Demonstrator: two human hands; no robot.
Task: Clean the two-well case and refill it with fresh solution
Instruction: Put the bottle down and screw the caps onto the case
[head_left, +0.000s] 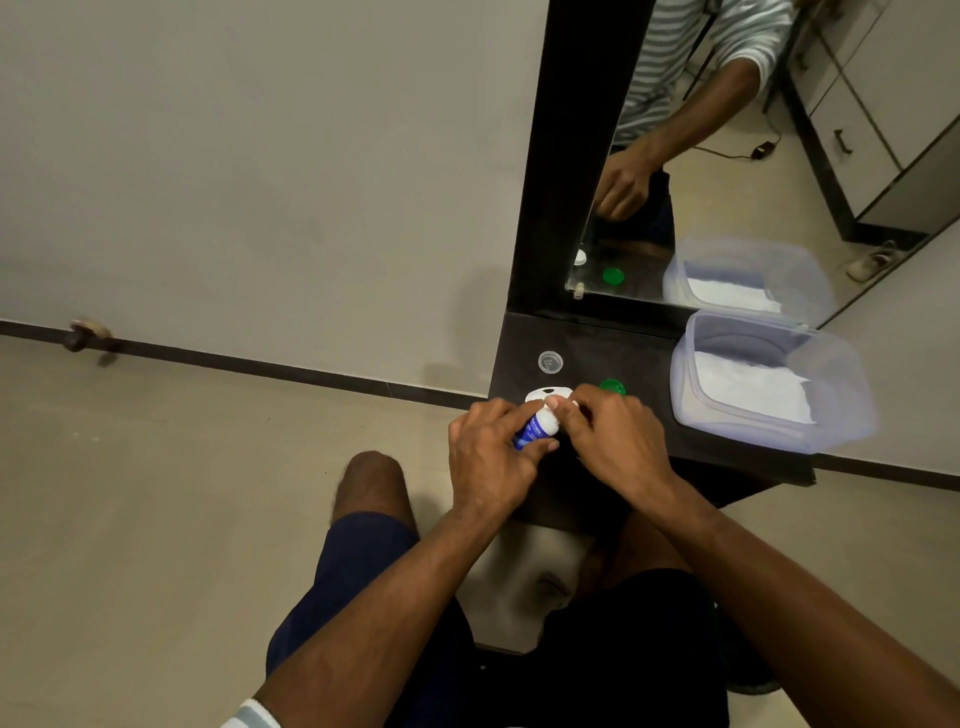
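Observation:
A small white bottle with a blue label (537, 427) is held tilted over the dark shelf (644, 353). My left hand (491, 457) grips its body. My right hand (610, 439) pinches the bottle's top end with fingertips. Just behind the bottle lies the white two-well case (545, 393), partly hidden by my fingers. A green cap (612, 386) lies on the shelf behind my right hand, and a clear round cap (550, 361) lies further back to the left.
A clear plastic tub (769, 379) with white tissue inside stands on the shelf's right part. A mirror (737, 156) in a dark frame rises behind the shelf. My knees are under the shelf's front edge. Beige floor and wall lie to the left.

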